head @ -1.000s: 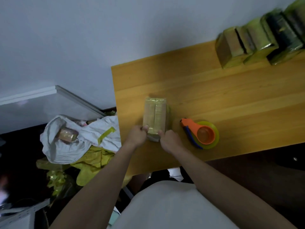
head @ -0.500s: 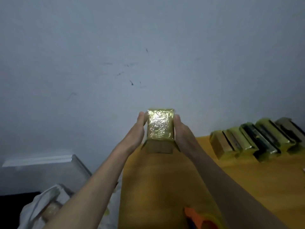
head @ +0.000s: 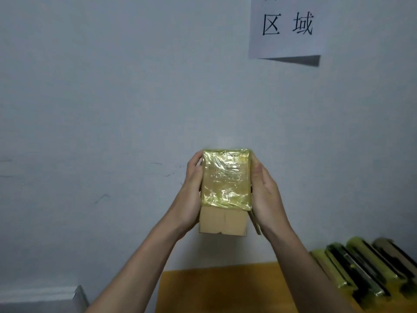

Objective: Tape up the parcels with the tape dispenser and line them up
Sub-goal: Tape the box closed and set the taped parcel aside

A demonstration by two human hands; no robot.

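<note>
A small cardboard parcel [head: 226, 188] is held up in front of the wall, well above the wooden table [head: 214, 290]. Shiny yellow tape covers most of its facing side; the lower end is bare cardboard. My left hand [head: 190, 195] grips its left side with fingers curled round the edge. My right hand [head: 265, 195] grips its right side the same way. A loose strip of tape hangs at the lower right corner. Several taped parcels [head: 365, 274] stand in a row on the table at the right. The tape dispenser is out of view.
A paper sign [head: 286, 28] with printed characters hangs on the grey wall at upper right. A grey-white ledge [head: 40, 297] shows at the bottom left, beside the table's left edge.
Both hands lifted the parcel off the table and raised it higher in front of the wall. The view tilted up, so the tape dispenser and the bag on the floor left the frame.
</note>
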